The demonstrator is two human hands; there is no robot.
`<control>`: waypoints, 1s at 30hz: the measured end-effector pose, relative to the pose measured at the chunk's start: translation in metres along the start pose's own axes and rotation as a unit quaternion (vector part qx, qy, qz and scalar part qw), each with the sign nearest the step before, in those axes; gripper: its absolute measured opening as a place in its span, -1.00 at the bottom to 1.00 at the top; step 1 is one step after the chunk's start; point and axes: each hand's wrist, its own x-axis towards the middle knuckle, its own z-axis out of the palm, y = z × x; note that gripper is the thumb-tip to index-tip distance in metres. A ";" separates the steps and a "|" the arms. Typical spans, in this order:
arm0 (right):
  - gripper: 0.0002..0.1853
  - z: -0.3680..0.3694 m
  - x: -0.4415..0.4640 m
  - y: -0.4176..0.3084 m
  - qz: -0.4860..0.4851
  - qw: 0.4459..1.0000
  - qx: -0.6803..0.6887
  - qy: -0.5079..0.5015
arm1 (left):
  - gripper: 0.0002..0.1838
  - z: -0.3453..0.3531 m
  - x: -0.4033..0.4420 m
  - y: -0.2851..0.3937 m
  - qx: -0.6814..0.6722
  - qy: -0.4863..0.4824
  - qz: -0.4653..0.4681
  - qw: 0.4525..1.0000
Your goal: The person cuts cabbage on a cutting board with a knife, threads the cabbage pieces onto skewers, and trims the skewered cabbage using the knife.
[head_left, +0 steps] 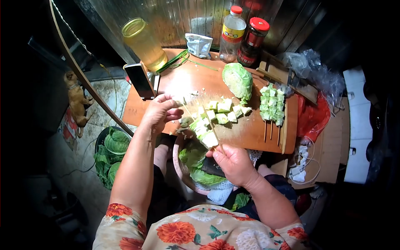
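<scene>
My right hand (234,166) pinches the lower end of a thin wooden skewer (211,123) that points up and away over the board. Pale cabbage pieces (207,136) lie beside or behind this skewer; whether any are threaded on it I cannot tell. To the left, my left hand (161,111) hovers at the board's near edge with fingers loosely curled and apart, nothing visible in them. Cut cabbage chunks (223,111) are spread in the middle of the wooden board (246,135). Behind them rests a cut cabbage head (237,82). Filled cabbage skewers (272,104) lie side by side at right.
Bare skewers (285,135) lie at the right edge. A propped phone (139,81), a yellowish jar (146,46), a plastic bottle (231,35) and a red-lidded jar (257,32) line the back. Below is a basin (177,160) with leaves. A dog (76,98) lies on the floor.
</scene>
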 end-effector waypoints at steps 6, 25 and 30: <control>-0.76 0.001 -0.002 0.000 -0.002 1.000 0.001 0.011 | -0.65 0.012 0.000 -0.002 -0.169 -0.019 0.063 0.983; -0.77 -0.004 -0.005 -0.011 0.004 1.000 -0.030 0.001 | -0.68 0.018 -0.003 0.004 -0.152 0.009 0.124 0.981; -0.77 -0.003 -0.006 -0.010 0.008 1.000 -0.021 0.003 | -0.67 0.019 -0.003 0.004 -0.074 0.035 0.166 0.983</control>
